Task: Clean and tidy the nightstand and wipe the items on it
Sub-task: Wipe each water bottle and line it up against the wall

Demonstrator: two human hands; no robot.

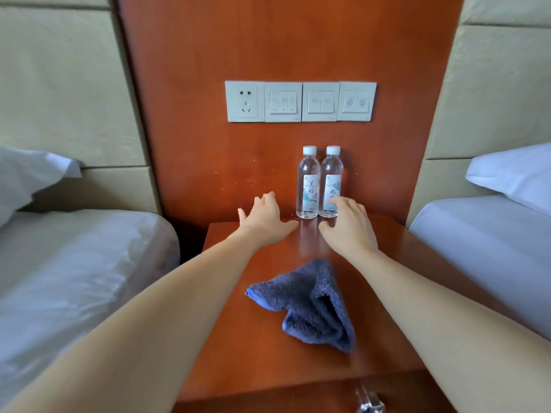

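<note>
Two clear water bottles with white caps stand side by side at the back of the reddish wooden nightstand [253,347]: the left bottle [308,181] and the right bottle [331,177]. My left hand [267,217] hovers open, fingers spread, just left of the left bottle. My right hand [347,223] is open too, in front of the right bottle and covering its lower label; contact is unclear. A crumpled blue cloth [313,302] lies in the middle of the nightstand, between my forearms, untouched.
A wooden wall panel behind the nightstand carries a row of white switches and a socket [300,101]. Beds with white sheets flank the nightstand on the left [74,278] and right [492,248]. A glass drawer knob [368,400] shows at the bottom edge.
</note>
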